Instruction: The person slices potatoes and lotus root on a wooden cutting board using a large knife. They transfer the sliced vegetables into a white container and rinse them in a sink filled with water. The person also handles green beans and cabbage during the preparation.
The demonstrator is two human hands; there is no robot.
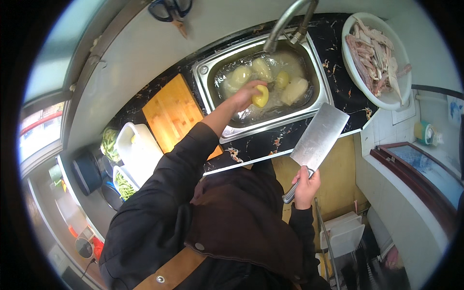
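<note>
My left hand (248, 96) is over the steel sink (270, 125), its fingers closed around a peeled yellow potato (260, 96). Several more peeled potatoes (241, 75) lie in the water around it, below the curved faucet (284, 22). With my right hand (307, 186) I grip the handle of a broad cleaver (320, 136); its blade points up and to the right, over the counter's front edge beside the sink. A wooden cutting board (174, 112) lies left of the sink, partly behind my left sleeve.
A white colander (349, 78) with pieces of raw meat stands on the black counter (268, 143) at the right. White containers (139, 145), one with green beans (124, 185), and a striped green vegetable (110, 142) are at the left. Scissors (172, 12) hang on the wall.
</note>
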